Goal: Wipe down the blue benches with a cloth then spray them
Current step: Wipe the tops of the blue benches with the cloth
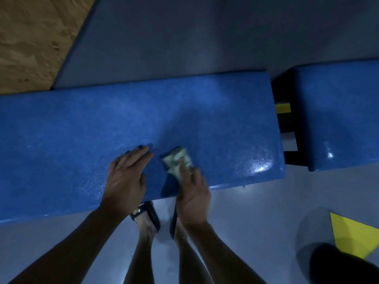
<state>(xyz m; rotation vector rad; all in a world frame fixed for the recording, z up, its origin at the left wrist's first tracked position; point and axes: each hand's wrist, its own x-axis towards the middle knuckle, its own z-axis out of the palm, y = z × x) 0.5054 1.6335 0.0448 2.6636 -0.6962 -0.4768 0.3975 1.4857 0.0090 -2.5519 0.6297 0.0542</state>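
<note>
A dim room with a grey floor (256, 222) and grey wall holds a long glossy blue padded bench (82, 140), with a second blue bench (338, 115) just beside it across a narrow gap. The wiping step is in hand: the right hand (192, 193) presses a small crumpled pale cloth (177, 160) onto the near bench top, fingers laid over it (not clearly clenched), while the left hand (125, 177) rests flat, holding nothing. Next, probably, the remaining top needs passes; no spray bottle shows.
</note>
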